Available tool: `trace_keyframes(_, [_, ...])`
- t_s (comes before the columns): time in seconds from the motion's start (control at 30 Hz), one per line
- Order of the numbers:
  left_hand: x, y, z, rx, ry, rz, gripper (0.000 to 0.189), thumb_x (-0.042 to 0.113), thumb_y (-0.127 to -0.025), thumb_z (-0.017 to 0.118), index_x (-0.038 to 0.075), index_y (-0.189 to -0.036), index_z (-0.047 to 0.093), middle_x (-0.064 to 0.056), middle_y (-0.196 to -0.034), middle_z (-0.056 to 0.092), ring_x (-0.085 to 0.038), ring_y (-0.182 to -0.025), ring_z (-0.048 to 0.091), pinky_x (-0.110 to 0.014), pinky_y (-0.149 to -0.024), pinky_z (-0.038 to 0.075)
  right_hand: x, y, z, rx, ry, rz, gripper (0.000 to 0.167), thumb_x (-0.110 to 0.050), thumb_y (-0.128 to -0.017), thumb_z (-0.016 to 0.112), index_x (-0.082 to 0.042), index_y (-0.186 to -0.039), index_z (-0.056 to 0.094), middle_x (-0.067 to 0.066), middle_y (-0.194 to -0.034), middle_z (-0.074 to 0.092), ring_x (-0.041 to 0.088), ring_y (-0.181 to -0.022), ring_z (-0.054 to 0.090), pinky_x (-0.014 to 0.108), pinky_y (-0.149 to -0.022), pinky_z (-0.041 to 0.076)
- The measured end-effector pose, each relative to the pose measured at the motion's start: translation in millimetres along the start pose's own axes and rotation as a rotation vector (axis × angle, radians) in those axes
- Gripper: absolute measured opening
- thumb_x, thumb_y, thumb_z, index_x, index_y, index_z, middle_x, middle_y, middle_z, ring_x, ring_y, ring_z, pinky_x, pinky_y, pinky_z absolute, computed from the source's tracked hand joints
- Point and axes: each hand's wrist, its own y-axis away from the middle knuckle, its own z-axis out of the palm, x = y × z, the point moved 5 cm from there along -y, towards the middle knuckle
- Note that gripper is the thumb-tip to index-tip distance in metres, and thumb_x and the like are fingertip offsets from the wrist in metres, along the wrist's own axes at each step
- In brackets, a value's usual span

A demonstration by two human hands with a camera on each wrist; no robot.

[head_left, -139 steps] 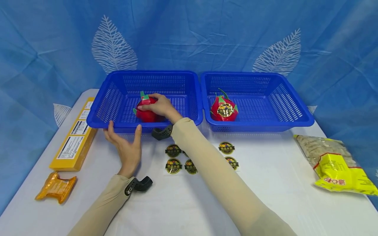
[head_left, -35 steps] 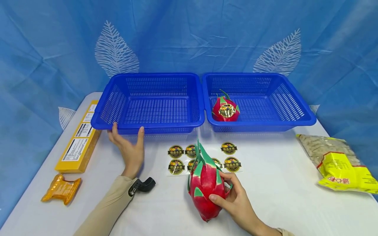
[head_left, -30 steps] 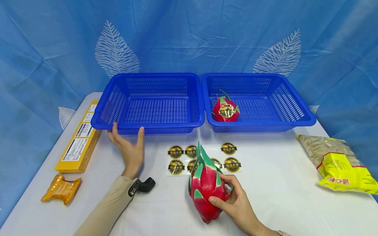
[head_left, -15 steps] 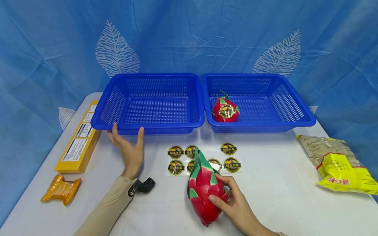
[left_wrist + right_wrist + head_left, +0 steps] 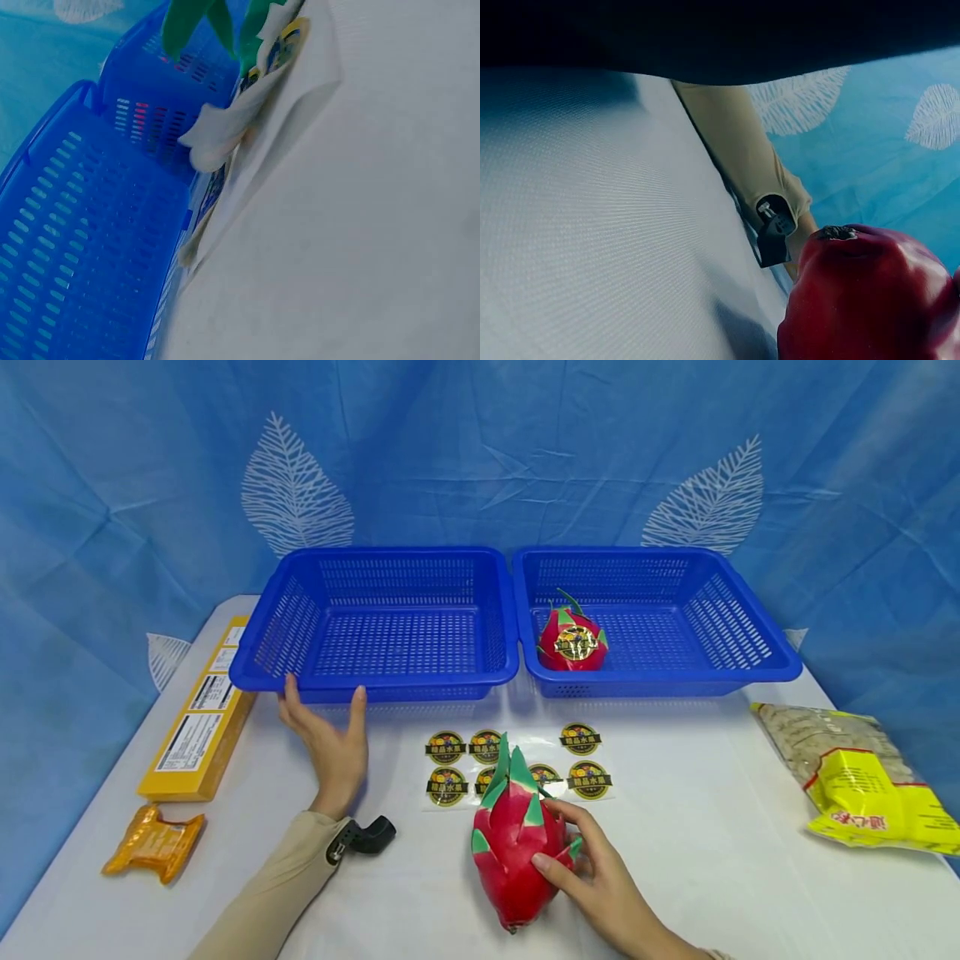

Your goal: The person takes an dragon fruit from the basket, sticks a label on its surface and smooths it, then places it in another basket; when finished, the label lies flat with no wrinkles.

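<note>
A red dragon fruit (image 5: 517, 852) with green-tipped scales stands over the near middle of the white table, leaves pointing away. My right hand (image 5: 596, 881) grips its right side, thumb on the near face; the other fingers are partly hidden behind it. In the right wrist view the fruit's stem end (image 5: 840, 232) shows large. My left hand (image 5: 330, 747) rests at the front wall of the left blue basket (image 5: 375, 681), thumb and index spread and straight against it. Just beyond the fruit lies a sheet of round fruit stickers (image 5: 588, 779), partly covered by its leaves.
The right blue basket (image 5: 660, 677) holds a second dragon fruit (image 5: 573, 647) bearing a round sticker. At left lie a yellow box (image 5: 197, 727) and a small orange packet (image 5: 155, 843). A yellow-and-clear bag (image 5: 862, 785) lies at the right edge.
My right hand has taken the dragon fruit from the left basket to the near table. In the last second the fruit has turned slightly and shifted left. My left hand stays at the basket.
</note>
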Motion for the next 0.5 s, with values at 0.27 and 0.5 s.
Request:
trace_keyframes(0.27, [10.9,15.7,4.4,0.038,0.067,0.101,0.076,0.024,-0.084,0.062,0.003,-0.139,0.015,-0.017,-0.137,0.017,-0.026,-0.13,0.021,-0.037,-0.111,0.016,-1.2,-2.1,-2.6,-0.045,0.016,-0.107,0.055,-0.022,-0.087,0.058,-0.024,-0.136,0.034,0.006,-0.137,0.04,0.029,-0.115,0.047,0.022,-0.08,0.05])
trace_keyframes(0.5, [26.5,36.9,17.2,-0.094,0.117,0.265,0.048,0.008,-0.081,0.062,-0.008,-0.118,0.036,-0.023,-0.118,0.037,-0.029,-0.11,0.038,-0.036,-0.096,0.03,-1.2,-9.5,-14.3,-0.007,0.028,-0.21,0.05,-0.017,-0.092,0.05,-0.012,-0.138,0.03,0.013,-0.137,0.038,0.031,-0.117,0.05,0.02,-0.088,0.046])
